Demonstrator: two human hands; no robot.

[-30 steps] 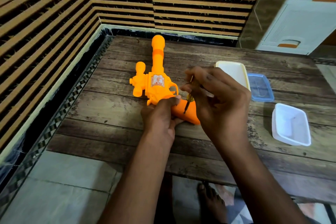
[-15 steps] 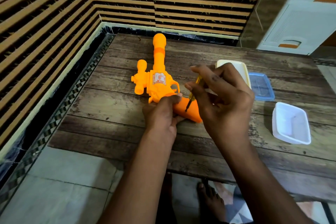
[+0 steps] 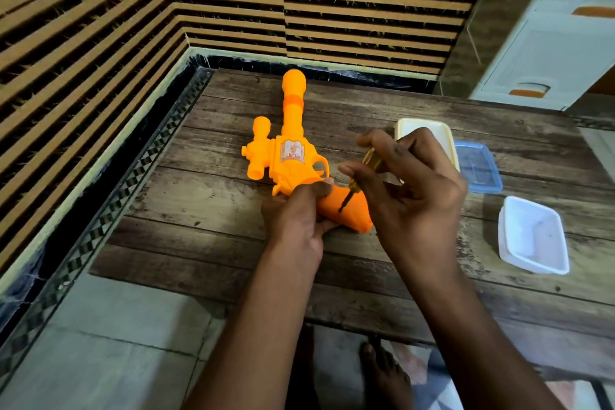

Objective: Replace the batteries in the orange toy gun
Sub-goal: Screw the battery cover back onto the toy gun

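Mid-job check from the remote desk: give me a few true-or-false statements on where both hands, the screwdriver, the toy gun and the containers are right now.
1. The right hand pinches a yellow-handled screwdriver with its tip on the grip of the orange plastic toy gun. True.
2. The left hand lies flat on the wooden table, away from the toy. False: it holds the toy's grip.
3. The toy's barrel points away from the person, toward the striped wall. True.
4. The clear blue-rimmed lid sits closed on the white rectangular tub. False: the lid lies on the table apart from that tub, beside a cream tray.
5. The toy gun lies inside the white tub. False: it rests on the table.
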